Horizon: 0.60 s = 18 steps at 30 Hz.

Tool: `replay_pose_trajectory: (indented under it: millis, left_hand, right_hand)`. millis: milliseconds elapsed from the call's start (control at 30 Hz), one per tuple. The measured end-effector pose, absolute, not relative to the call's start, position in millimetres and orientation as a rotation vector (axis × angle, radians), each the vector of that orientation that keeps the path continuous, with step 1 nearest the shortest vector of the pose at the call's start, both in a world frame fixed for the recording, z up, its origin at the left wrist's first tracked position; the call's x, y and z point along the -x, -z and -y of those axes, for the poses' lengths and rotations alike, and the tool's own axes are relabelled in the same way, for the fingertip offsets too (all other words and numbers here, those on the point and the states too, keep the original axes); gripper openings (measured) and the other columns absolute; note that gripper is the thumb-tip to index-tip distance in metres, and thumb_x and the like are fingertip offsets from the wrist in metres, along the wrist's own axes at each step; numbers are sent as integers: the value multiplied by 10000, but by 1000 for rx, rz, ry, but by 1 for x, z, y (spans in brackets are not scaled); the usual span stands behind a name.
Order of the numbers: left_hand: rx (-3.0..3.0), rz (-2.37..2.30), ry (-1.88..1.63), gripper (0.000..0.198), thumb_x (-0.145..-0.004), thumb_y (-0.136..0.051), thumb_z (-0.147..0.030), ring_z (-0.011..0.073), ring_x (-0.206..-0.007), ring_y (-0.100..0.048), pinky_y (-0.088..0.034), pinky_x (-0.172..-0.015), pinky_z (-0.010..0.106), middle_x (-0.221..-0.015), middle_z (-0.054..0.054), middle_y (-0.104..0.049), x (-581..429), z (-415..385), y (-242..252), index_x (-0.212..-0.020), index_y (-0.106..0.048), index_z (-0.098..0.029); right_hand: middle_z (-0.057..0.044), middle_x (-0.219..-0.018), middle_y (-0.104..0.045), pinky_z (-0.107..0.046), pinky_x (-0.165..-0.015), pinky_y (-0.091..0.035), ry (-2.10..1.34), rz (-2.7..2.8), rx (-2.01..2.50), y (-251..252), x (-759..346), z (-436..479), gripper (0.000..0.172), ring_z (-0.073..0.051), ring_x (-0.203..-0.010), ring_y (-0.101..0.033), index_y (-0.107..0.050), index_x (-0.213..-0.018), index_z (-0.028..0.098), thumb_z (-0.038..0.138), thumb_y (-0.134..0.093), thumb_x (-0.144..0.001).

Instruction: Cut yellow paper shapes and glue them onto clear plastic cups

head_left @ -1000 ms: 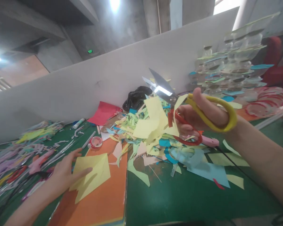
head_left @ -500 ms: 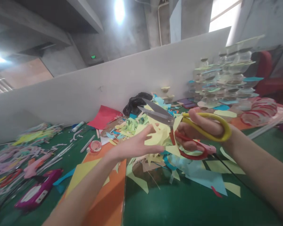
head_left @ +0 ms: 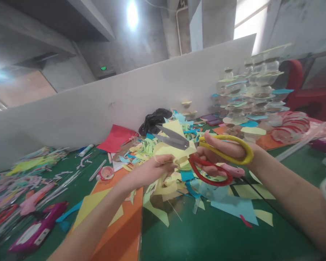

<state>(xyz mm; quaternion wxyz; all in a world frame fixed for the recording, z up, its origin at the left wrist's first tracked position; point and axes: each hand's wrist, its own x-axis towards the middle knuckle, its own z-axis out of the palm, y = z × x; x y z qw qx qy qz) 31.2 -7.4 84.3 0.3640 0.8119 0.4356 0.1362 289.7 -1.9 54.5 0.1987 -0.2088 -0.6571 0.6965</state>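
Note:
My right hand [head_left: 220, 152] is closed around the yellow and red handles of a pair of scissors [head_left: 220, 154]. The steel blades [head_left: 171, 137] point left and are slightly apart over a pale yellow paper sheet [head_left: 165, 150]. My left hand [head_left: 152, 170] pinches that paper from below and to the left, close to the blades. Its lower edge is mixed in with the scraps behind it. I cannot tell whether the blades are cutting it.
A heap of coloured paper scraps [head_left: 163, 197] lies on the green table [head_left: 206, 233], beside an orange card [head_left: 116, 232]. A black plastic bag [head_left: 154, 121] sits against the white partition [head_left: 111, 123]. Clear plastic cups [head_left: 250, 90] stand at the right.
My left hand has moved from the yellow sheet on the orange card, up and right to the paper at the scissors, and closed on it. The scissors have shifted slightly left and down.

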Motion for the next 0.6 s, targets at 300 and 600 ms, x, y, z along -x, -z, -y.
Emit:
replay_pose_trajectory:
  millis: [300, 600]
  left_hand:
    - [-2080, -1331, -540, 302, -844, -601, -520, 140, -606, -490, -379, -535, 237, -687, -2, -539, 18, -31, -123, -753, -626, -233]
    - [-1961, -1461, -917, 336, -722, -707, -512, 128, -570, -508, -406, -542, 237, -653, 1, -575, 37, -84, -130, -712, -627, -186]
  right_hand:
    - [3, -631, -488, -245, -385, -307, -1912, 1916, 641, -60, -293, 0, 727, -94, -430, -436, -531, -816, 182, 815, -178, -877]
    - [4, -635, -481, -244, -357, -288, -1901, 1903, 616, -59, -302, -4, 748, -86, -414, -406, -511, -829, 177, 779, -73, -901]
